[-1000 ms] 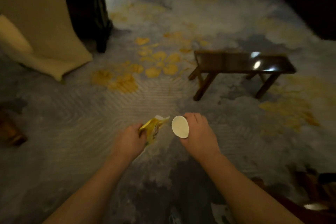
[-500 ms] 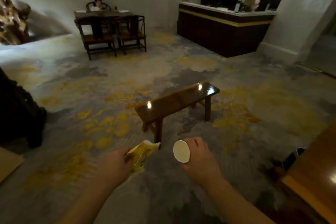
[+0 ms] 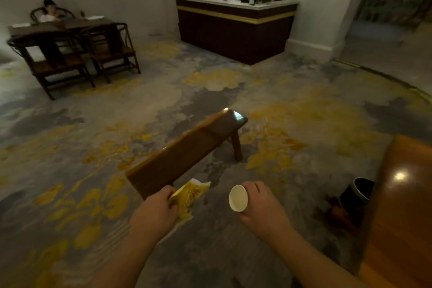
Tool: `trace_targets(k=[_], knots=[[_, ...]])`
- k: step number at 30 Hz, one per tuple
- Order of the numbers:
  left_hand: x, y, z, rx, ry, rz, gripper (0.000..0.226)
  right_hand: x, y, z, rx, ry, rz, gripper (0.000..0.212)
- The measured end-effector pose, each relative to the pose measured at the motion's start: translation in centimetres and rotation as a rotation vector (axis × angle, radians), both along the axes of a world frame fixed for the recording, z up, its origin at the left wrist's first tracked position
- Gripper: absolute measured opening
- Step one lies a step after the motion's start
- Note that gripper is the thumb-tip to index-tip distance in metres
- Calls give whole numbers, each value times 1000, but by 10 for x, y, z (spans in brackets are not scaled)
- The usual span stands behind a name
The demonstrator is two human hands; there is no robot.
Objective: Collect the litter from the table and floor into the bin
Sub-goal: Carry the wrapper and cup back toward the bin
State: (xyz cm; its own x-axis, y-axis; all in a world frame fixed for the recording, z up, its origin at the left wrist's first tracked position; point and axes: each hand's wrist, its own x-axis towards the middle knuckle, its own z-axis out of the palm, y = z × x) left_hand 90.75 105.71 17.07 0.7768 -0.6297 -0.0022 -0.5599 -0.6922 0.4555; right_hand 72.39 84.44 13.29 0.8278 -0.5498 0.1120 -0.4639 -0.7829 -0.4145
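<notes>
My left hand [image 3: 155,214] grips a crumpled yellow snack wrapper [image 3: 189,197] that sticks out to the right of the fingers. My right hand [image 3: 263,209] holds a white paper cup [image 3: 238,201] on its side, its round end facing me. Both hands hover at waist height over the carpet. A dark round bin [image 3: 357,192] stands on the floor to the right, partly hidden behind the edge of a wooden table [image 3: 402,206].
A low wooden bench [image 3: 187,154] stands just ahead of my hands. Farther back are a dark reception counter [image 3: 233,28], a white pillar [image 3: 327,7], and at the back left a table with chairs [image 3: 70,54] where a person sits.
The view has lifted from the floor and turned right, so the room, the wooden table and the bin have come into sight. Both hands keep the same hold on wrapper and cup.
</notes>
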Motion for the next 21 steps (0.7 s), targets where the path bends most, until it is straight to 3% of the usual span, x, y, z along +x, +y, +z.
trace_targets(k=[6,14,21], knots=[[80,-119,-14,-47,92,-148,6,49,-78,2,-48,2,-130,68],[191,-307,9,-94,64,-442,4,112,-190,36,-27,-26,-445,70],[216,-472,16,-44,79,-623,1,128,-282,31,26,-93,-700,67]])
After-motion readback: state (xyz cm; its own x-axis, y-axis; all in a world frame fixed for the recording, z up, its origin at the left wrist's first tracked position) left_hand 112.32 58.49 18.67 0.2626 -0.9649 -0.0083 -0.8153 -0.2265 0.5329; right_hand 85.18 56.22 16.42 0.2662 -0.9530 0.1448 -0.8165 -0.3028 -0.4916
